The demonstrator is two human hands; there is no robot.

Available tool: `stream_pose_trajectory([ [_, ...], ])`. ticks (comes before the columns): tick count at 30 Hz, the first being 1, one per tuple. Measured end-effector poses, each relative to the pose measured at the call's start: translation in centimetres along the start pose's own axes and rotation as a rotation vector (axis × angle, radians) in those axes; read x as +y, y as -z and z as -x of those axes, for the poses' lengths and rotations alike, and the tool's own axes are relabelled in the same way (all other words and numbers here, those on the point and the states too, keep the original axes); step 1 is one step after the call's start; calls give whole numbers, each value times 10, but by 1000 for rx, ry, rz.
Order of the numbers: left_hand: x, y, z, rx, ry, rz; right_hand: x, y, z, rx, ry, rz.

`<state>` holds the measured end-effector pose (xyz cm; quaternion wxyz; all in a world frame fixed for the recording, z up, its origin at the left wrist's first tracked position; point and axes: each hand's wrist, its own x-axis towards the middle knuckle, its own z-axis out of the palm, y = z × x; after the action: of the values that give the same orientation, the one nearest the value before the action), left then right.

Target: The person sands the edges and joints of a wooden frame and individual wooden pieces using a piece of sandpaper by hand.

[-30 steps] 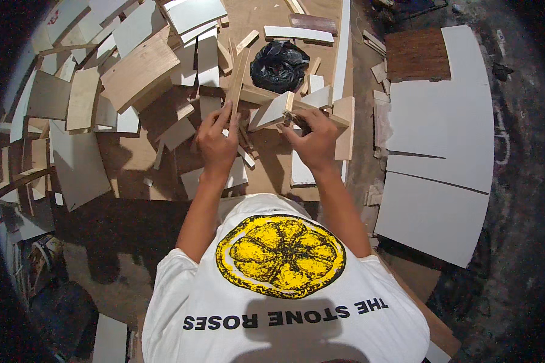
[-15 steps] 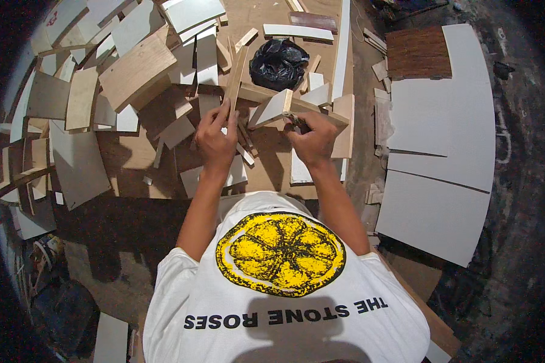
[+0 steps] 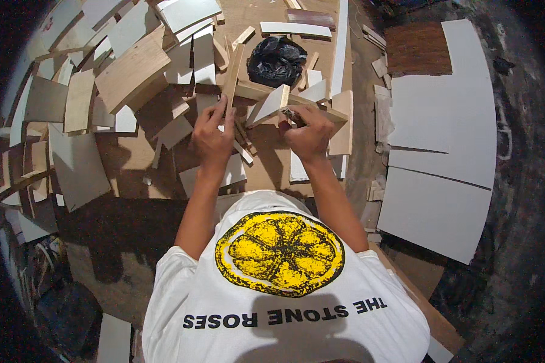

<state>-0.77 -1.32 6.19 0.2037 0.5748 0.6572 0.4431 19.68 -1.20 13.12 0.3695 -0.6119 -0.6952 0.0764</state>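
Note:
My left hand [image 3: 212, 134] grips the near end of a narrow wooden board [image 3: 234, 75], its fingers on one side and the thumb on the other. A longer wooden strip [image 3: 254, 91] runs from this board toward the right, partly behind my right hand. My right hand [image 3: 309, 130] is closed in a pinch around something small and dark, too hidden to name. It is at the near end of a small white-faced wooden piece [image 3: 269, 107], which stands against the strip. A light wooden board [image 3: 341, 130] is just right of my right hand.
Several loose board offcuts [image 3: 131, 71] are heaped on the left of the brown worktable [image 3: 140, 158]. Beyond my hands sits a black plastic bag [image 3: 277, 61]. A long white strip [image 3: 340, 48] runs along the table's right side. Large white panels [image 3: 439, 115] lie at the right.
The whole scene has shifted very slightly in view. Both hands keep nearly the same places on the wood, the right fingers still at the end of the white-faced piece.

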Motion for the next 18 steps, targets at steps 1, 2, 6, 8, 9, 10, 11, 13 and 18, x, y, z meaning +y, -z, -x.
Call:
stream_pose_trajectory([
  [1,0,0,0,17,-35,-24,0,-2,-1,10,-3,-10],
  [2,0,0,-1,33,-70,-47,2,-4,-1,7,-1,-12],
  [6,3,2,0,-19,-38,-59,6,-7,-4,8,-19,-10],
  [8,3,3,-1,-21,-26,-40,7,-7,-5,-1,-42,4],
  [9,3,3,-2,-21,-27,-40,11,-9,-2,-10,-144,-56],
  [10,4,4,-3,-24,-21,-29,16,-10,0,-20,-244,-117],
  [11,4,4,-4,-27,-15,-17,20,-9,1,-19,-242,-118],
  [13,7,6,-4,-35,-8,-17,27,-2,5,-77,-386,-167],
  [18,-22,-10,-1,66,-125,52,21,3,3,-86,-478,-248],
])
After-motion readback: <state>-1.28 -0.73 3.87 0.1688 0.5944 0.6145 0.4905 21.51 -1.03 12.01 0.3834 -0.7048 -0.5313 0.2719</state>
